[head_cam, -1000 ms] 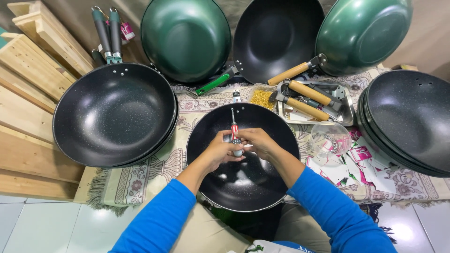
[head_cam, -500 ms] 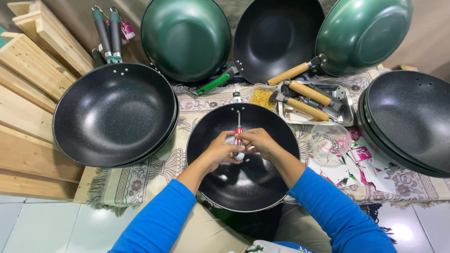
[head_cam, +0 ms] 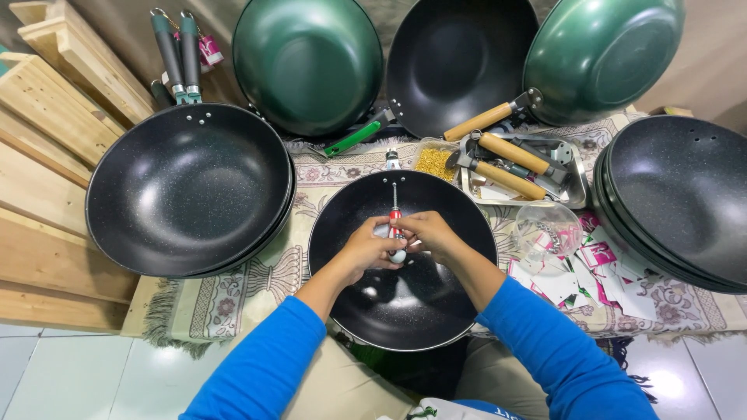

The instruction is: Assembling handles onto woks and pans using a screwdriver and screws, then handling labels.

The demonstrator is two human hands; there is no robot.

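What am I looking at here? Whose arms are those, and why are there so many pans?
These are a person's own two arms in blue sleeves. The camera sits on their head and looks down, so you see what they see. The left hand and right hand meet over a black pan in the middle. Together they hold a small screwdriver with a red and white handle, its tip pointing at the pan's far rim. A patterned rug lies under everything. Another black pan sits to the left and a stack of black pans to the right. Green pans lean at the back. A metal tray holds wooden handles.
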